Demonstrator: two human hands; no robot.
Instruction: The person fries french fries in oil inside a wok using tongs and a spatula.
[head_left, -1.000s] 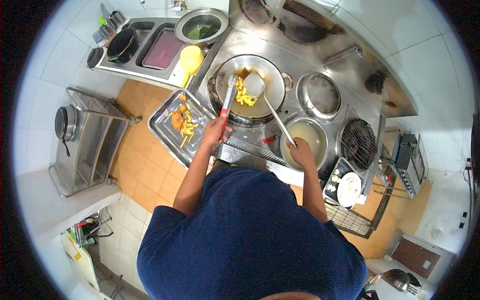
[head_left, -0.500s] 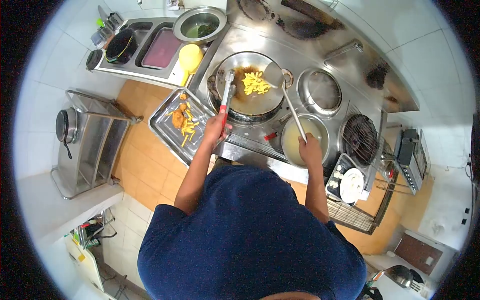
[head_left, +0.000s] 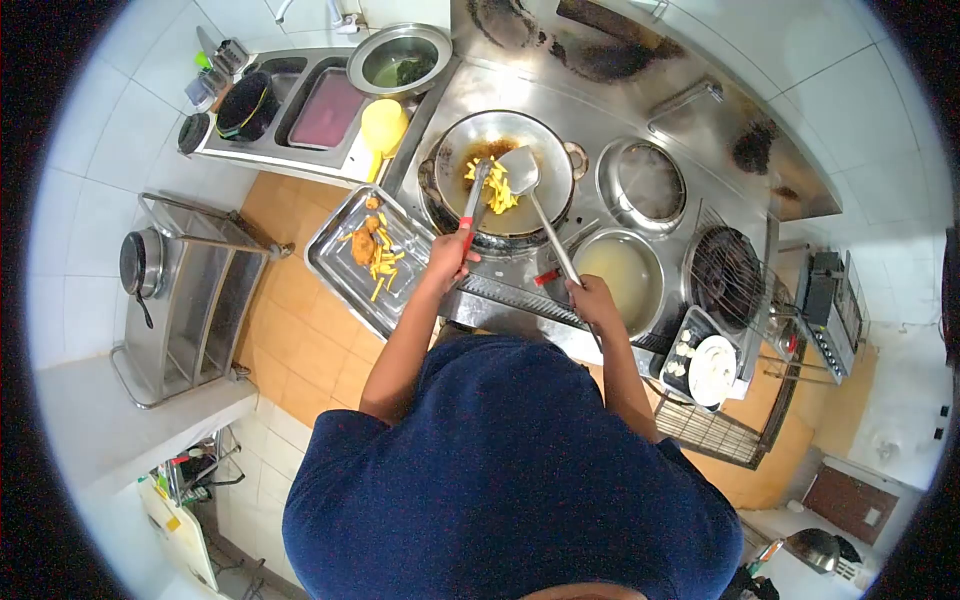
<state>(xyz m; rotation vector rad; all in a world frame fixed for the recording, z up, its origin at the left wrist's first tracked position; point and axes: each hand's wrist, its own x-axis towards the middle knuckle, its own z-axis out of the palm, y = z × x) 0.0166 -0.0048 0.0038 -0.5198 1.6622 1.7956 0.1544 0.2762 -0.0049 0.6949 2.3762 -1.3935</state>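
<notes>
My left hand (head_left: 451, 258) is closed round the red handle of metal tongs (head_left: 474, 200), whose tips touch yellow strips (head_left: 500, 190) of food in a wok (head_left: 535, 218). My right hand (head_left: 594, 303) grips the long handle of a metal spatula (head_left: 520, 168); its blade lies against the right side of the strips. Brown residue shows on the wok's bottom. Just left of the wok, a metal tray (head_left: 330, 262) holds fried pieces (head_left: 364, 246) and more yellow strips. A pot of cloudy liquid (head_left: 630, 280) stands beside my right hand.
A round lidded pot (head_left: 645, 183) and a burner with a wire grate (head_left: 724, 275) are at the right. Near them lies a small tray with a white plate (head_left: 712, 370). A yellow dipper (head_left: 384, 127), a bowl (head_left: 401, 60) and sinks (head_left: 328, 107) are at upper left.
The spatula blade has moved from the wok's right rim back to the strips. The tongs have shifted right and now meet the strips. My right hand has moved slightly left and down.
</notes>
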